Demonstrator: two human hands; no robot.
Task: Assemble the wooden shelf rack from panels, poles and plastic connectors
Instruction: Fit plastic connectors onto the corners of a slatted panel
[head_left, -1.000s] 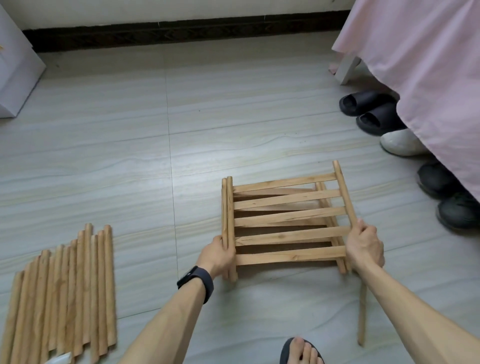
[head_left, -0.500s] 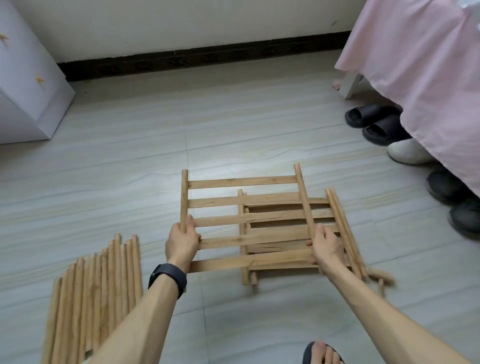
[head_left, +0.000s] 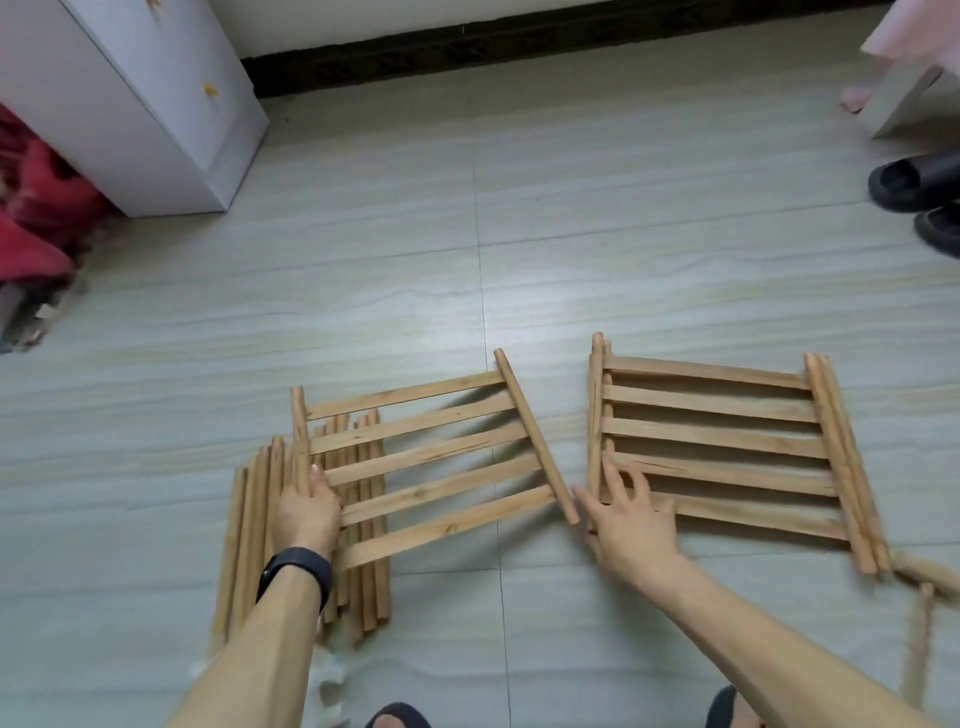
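A slatted wooden panel hangs tilted over the floor and partly over a row of wooden poles. My left hand grips its left side rail. My right hand is open with fingers spread, just right of the panel's right rail end, its fingertips over the left rail of a stack of slatted panels lying flat on the floor. Two loose poles lie past the stack's near right corner. No plastic connectors are clearly visible.
A white cabinet stands at the back left with red cloth beside it. Black slippers sit at the right edge, pink fabric hangs above them. My feet show at the bottom edge.
The top panel was lifted off the stack and carried left, over the poles. My right hand let go of its right rail and opened. The view swung left.
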